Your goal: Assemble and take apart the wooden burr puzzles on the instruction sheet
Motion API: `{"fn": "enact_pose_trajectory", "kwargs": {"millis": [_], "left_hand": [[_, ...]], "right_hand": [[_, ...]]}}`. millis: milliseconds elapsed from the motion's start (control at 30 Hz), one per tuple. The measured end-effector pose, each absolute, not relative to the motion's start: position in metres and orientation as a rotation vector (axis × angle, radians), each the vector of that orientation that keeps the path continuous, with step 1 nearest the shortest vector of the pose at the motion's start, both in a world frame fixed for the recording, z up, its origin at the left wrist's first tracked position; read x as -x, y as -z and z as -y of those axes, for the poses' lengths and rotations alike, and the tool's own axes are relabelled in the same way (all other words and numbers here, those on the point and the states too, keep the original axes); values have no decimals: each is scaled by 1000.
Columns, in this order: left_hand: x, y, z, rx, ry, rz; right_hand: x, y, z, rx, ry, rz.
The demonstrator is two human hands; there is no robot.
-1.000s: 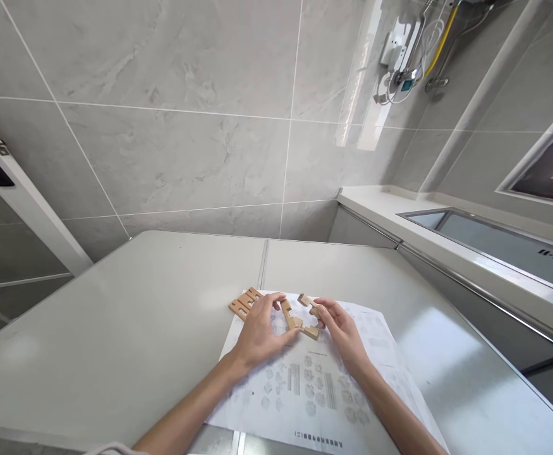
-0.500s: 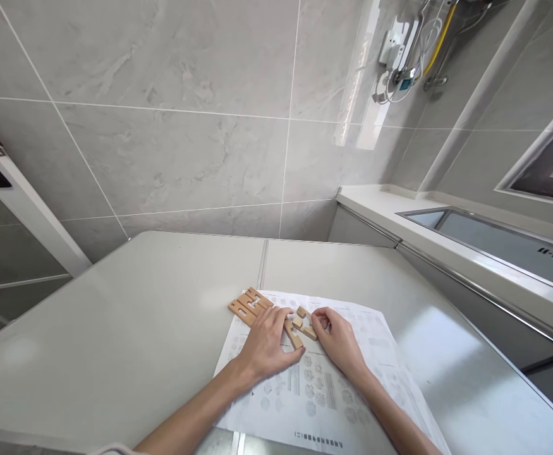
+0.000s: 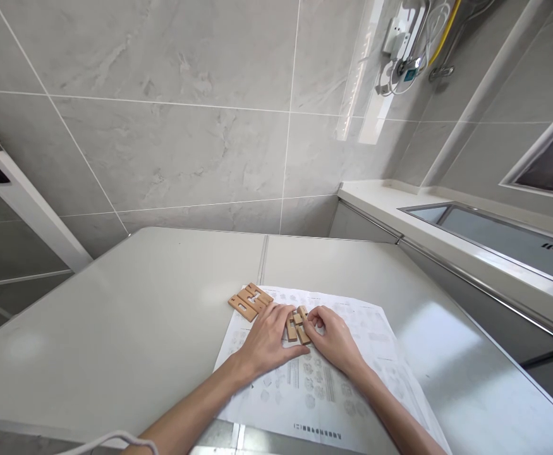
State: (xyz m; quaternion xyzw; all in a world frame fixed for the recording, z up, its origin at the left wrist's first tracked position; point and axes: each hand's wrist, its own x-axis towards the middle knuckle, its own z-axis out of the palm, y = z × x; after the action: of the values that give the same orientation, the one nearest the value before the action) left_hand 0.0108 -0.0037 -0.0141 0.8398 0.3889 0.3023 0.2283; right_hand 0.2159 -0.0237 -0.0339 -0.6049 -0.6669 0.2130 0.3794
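Several small notched wooden puzzle pieces (image 3: 297, 328) lie close together on a printed paper sheet (image 3: 304, 398). My left hand (image 3: 270, 335) curves around their left side, its fingers at the upper end and its thumb stretched along the lower end. My right hand (image 3: 330, 333) has curled fingers, with thumb and fingertips on the right-hand piece. The fingers hide parts of the pieces. Just beyond my left hand, flat brown wooden plates (image 3: 250, 300) with cut-out slots and small printed marks lie side by side, partly over the sheet's corner.
The pale table (image 3: 172, 303) has a seam across it and meets a grey tiled wall (image 3: 172, 151). A white counter (image 3: 375, 199) with a glass-topped panel stands at the right. A white cable (image 3: 115, 436) crosses the near left edge. Sockets (image 3: 394, 35) and pipes are on the wall.
The pieces have been brought closer together and turned more upright in view. My right hand has moved left, onto the right-hand piece. My left thumb reaches slightly further right.
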Motion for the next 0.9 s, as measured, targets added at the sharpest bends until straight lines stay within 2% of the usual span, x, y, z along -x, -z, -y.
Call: {"fn": "enact_pose_trajectory", "kwargs": {"millis": [900], "left_hand": [[-8,13,-1,-2361,-733,-967]], "right_hand": [[-213,29,26,1425,-644,1851]]}}
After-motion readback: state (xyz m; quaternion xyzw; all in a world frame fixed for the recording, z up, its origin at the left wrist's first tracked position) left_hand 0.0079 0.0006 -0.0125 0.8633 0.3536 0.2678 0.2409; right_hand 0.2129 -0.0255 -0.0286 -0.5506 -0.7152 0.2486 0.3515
